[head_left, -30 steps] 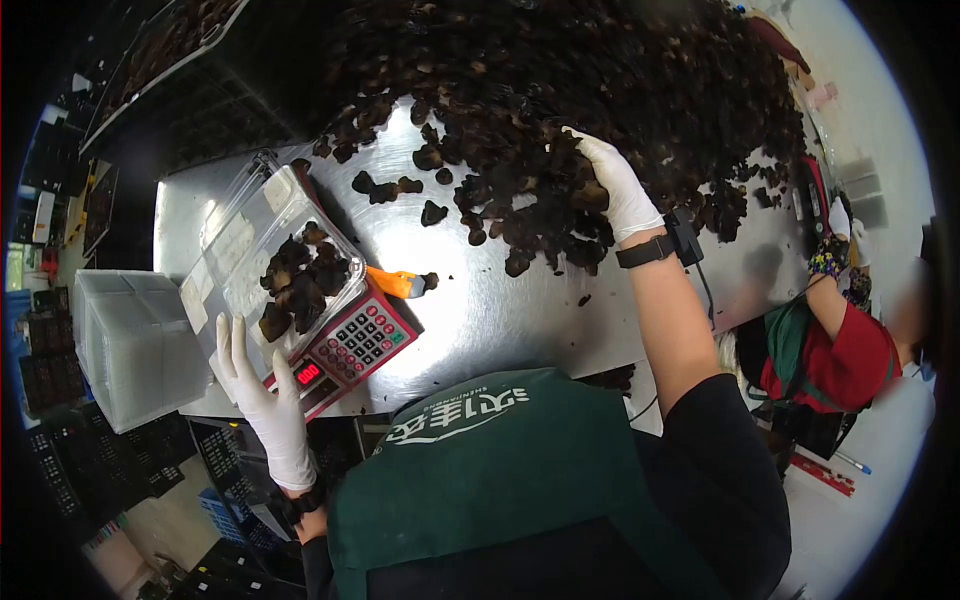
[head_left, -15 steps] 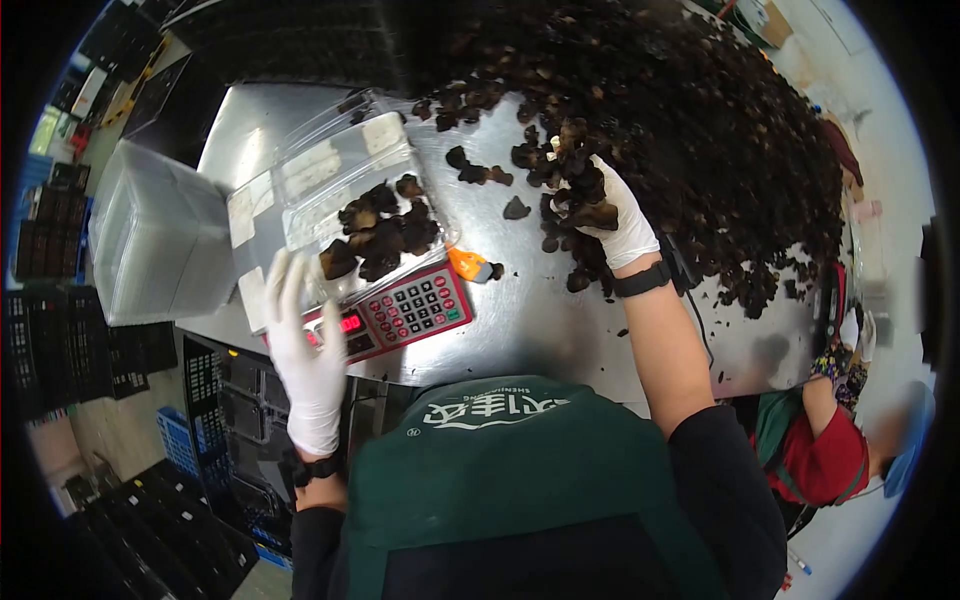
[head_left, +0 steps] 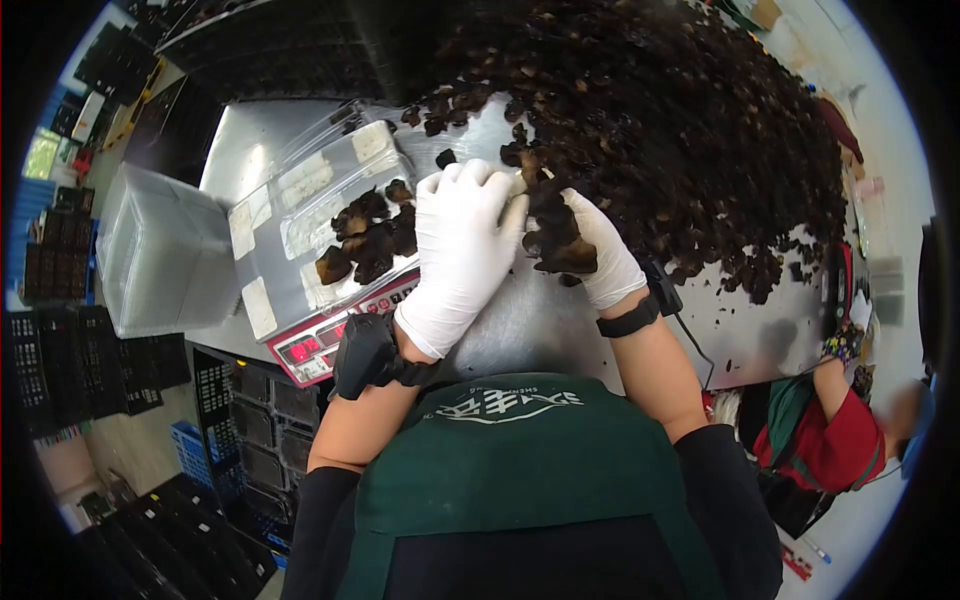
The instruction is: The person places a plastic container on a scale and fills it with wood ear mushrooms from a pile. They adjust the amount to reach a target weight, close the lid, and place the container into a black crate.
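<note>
My right hand (head_left: 603, 250), in a white glove, is closed around a clump of dark brown wood ear mushrooms (head_left: 555, 235). My left hand (head_left: 465, 245), gloved too, has come up against the clump's left side with its fingers bent and drawn together; what lies between its fingertips is hidden. Behind my left hand, several wood ear mushrooms (head_left: 372, 240) lie in a clear plastic tray (head_left: 300, 235) on a red digital scale (head_left: 318, 352). My left hand covers most of the scale's keypad.
A large heap of wood ear mushrooms (head_left: 680, 140) covers the far and right side of the metal table (head_left: 530, 335). Stacked clear plastic containers (head_left: 165, 255) stand left of the scale. Black crates (head_left: 270, 400) sit below the edge. A co-worker in red (head_left: 825, 440) is at the right.
My left hand has moved right, from beside the scale's display to the mushrooms in my right hand. My right hand has shifted slightly down and left, still holding the clump.
</note>
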A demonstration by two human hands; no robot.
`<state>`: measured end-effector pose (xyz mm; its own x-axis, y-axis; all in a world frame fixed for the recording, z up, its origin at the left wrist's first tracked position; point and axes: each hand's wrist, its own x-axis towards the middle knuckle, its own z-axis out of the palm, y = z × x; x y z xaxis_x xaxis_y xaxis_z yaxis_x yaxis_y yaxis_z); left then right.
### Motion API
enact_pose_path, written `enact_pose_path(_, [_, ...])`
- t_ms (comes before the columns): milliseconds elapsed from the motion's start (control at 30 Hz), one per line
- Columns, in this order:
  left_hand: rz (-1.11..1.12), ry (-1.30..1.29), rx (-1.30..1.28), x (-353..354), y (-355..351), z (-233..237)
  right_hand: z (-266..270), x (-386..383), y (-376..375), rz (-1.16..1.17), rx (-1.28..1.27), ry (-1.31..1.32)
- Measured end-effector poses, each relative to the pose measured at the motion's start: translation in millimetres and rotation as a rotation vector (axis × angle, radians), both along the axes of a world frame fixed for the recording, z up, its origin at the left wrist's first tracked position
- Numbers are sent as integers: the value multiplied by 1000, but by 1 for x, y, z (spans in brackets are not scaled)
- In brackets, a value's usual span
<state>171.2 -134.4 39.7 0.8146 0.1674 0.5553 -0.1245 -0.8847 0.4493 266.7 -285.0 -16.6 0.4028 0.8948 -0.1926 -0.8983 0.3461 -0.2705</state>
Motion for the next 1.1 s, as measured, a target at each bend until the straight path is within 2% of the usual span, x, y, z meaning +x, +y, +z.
enact_pose_path(33, [-2,-14,1,3,-1,-5,-3,0,-5,4,26,9])
enact_pose_path(167, [-147,67,-504,6,4,-18,-13,0,-21,6,75,21])
enact_pose_path(200, [-112,121,-560,4,1,-14,-16,0,-24,-3,85,11])
enact_pose_path(233, [-109,124,-563,4,2,-16,-18,0,-27,-11,95,0])
enact_pose_path(333, [-75,183,-590,1,-1,-13,0,-6,-27,-235,-276,98])
enact_pose_path(433, [-82,152,-532,1,-4,-8,-2,-4,-28,-264,-271,55])
enact_pose_path(467, [-92,153,-540,0,-4,-8,1,-7,-30,-328,-345,32])
enact_pose_path(500, [-101,157,-548,-2,-4,-9,-6,-5,-33,-312,-236,30])
enact_pose_path(567, [-145,179,-748,-4,-8,-12,-28,-2,-40,-280,-27,28])
enact_pose_path(600, [-180,223,-926,-8,-15,1,-20,-5,-42,-277,-4,64])
enact_pose_path(700, [-264,123,-882,-11,-35,22,-49,-4,-48,-260,100,26])
enact_pose_path(733, [-325,79,-856,-9,-45,29,-39,-11,-48,-331,-69,-12])
enact_pose_path(767, [-382,61,-816,-6,-57,37,-30,-16,-56,-306,-150,-91])
enact_pose_path(833, [-545,102,-776,-7,-96,60,1,-41,-74,-415,-368,-254])
enact_pose_path(900, [-884,242,-546,-10,-130,62,-45,-32,-75,-482,-271,-483])
enact_pose_path(967, [-1073,275,-259,-25,-162,43,-30,-29,-84,-311,-387,-76])
enact_pose_path(1000, [-1089,308,-184,-28,-167,39,-33,-28,-87,-320,-292,-101])
enact_pose_path(1100, [-666,169,151,-20,-147,33,-35,-50,-93,-608,-230,-126])
